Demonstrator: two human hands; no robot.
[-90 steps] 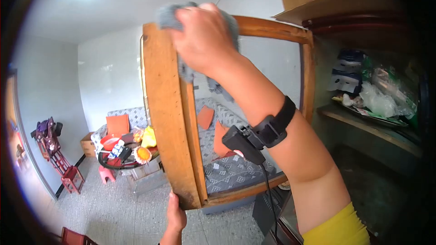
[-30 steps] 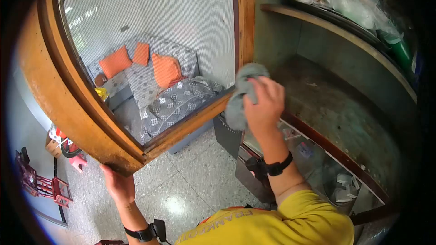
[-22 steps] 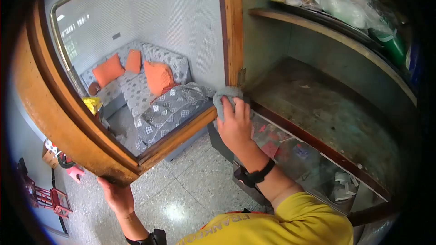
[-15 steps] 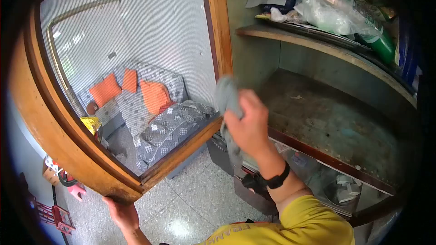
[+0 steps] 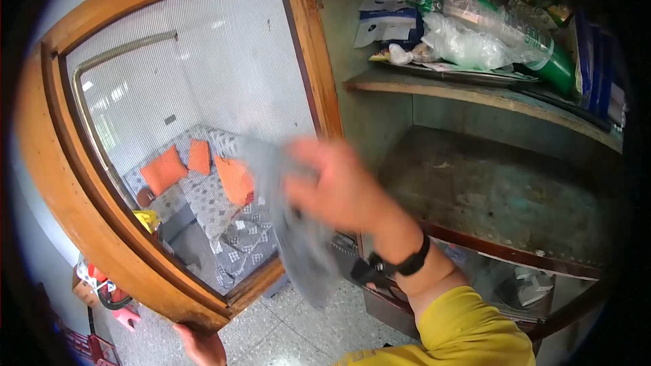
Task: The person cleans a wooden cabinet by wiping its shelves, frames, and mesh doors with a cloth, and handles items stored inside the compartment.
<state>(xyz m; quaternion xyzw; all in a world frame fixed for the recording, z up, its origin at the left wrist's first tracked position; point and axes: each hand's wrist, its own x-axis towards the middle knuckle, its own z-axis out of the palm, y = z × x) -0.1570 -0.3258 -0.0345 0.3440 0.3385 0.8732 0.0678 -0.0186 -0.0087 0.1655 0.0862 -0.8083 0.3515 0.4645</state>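
Observation:
My right hand (image 5: 339, 183) is closed on a grey cloth (image 5: 271, 190), both smeared by motion. The cloth hangs in front of the right side of a wooden-framed mesh cabinet door (image 5: 115, 237); whether it touches the mesh I cannot tell. My left hand (image 5: 202, 346) grips the door's lower corner, its fingers partly hidden by the wood. The door stands swung out, hinged beside the cabinet interior.
The cabinet's upper shelf (image 5: 441, 89) bears plastic bags, packets and a green bottle (image 5: 557, 74). Below lies a stained shelf board (image 5: 488, 176). Through the mesh a sofa with orange cushions (image 5: 164, 169) shows. A red chair (image 5: 95, 349) is at lower left.
My right hand and the cloth have moved left from the frame's right upright across the mesh. The view has shifted slightly; my left hand stays at the door's lower corner.

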